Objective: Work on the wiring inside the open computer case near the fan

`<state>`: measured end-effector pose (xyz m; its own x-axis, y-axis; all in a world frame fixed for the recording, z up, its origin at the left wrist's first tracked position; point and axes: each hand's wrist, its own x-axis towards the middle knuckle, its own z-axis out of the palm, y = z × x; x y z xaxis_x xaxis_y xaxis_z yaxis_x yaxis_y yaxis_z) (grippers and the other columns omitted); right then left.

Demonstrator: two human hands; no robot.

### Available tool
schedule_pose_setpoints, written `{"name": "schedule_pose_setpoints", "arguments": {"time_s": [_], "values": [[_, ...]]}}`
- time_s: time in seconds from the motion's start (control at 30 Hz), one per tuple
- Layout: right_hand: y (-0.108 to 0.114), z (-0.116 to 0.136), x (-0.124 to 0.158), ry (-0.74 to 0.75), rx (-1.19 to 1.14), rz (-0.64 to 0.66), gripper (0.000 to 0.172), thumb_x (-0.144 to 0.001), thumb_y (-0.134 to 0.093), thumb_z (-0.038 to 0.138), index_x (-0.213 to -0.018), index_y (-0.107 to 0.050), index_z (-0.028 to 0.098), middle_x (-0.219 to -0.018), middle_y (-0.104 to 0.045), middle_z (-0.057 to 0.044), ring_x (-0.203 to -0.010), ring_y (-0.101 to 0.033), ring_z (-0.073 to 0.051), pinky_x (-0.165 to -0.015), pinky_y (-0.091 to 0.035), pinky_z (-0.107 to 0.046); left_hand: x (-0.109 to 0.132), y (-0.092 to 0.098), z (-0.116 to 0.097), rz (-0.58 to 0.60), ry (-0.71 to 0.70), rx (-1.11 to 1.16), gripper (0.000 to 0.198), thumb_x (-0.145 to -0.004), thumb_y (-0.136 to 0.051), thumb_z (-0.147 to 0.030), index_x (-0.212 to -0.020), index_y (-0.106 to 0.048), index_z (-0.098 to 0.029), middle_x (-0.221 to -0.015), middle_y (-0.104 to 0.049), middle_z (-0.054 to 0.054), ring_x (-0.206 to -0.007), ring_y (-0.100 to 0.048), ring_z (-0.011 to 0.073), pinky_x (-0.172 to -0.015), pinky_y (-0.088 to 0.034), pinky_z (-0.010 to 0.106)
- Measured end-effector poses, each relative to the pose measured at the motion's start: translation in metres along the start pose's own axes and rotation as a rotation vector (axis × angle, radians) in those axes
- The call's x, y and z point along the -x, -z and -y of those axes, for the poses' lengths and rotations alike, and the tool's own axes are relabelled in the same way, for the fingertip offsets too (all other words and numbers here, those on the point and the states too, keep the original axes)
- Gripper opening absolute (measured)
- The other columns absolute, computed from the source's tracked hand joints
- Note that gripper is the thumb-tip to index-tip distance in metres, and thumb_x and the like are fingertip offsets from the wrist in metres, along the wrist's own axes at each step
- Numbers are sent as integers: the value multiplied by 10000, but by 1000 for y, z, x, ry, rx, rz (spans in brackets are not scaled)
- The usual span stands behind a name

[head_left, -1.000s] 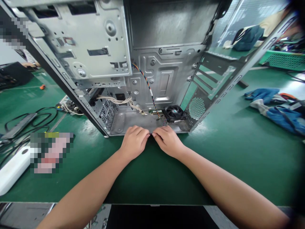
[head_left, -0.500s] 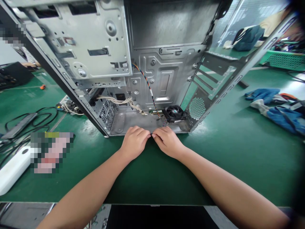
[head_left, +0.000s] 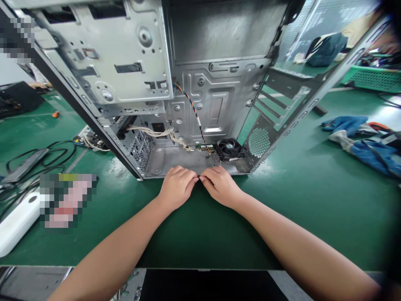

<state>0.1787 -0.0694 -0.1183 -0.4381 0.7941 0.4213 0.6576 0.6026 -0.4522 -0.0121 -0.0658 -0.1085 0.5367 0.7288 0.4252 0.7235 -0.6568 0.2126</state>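
An open metal computer case [head_left: 216,110] stands in front of me, its side panel off. At the middle of its lower front rim, my left hand [head_left: 177,188] has its fingers curled over the edge, thumb pressed in. Mirroring it, my right hand [head_left: 221,186] grips the same rim, the two thumbs nearly meeting. The fingertips are partly hidden. Just behind my right hand, a black cooling fan [head_left: 230,149] lies on the case floor. Beside it is a green memory module [head_left: 205,147]. A multicoloured cable [head_left: 194,110] hangs down, and white wires [head_left: 156,133] reach in from the left.
The case stands on a green table [head_left: 206,238]. A white power strip [head_left: 19,223], black cables [head_left: 14,156] and a blurred-out pink item [head_left: 70,200] lie left. Blue-and-white gloves [head_left: 369,144] lie right, with a green basket [head_left: 376,78] behind.
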Motion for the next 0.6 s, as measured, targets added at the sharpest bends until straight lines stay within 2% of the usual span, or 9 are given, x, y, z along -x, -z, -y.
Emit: {"name": "schedule_pose_setpoints", "arguments": {"time_s": [0.6], "values": [[-2,-2,0,3,16,-1,204,-952,-401,215,-819,-555,193,-732,-614,-28,-740,-562,-175,-724,-328,-307,0,-1,0,8,4,29,209,-972,-443,-278,-863,-602,-196,-779,-640,22,-782,-546,181,-741,-404,329]]}}
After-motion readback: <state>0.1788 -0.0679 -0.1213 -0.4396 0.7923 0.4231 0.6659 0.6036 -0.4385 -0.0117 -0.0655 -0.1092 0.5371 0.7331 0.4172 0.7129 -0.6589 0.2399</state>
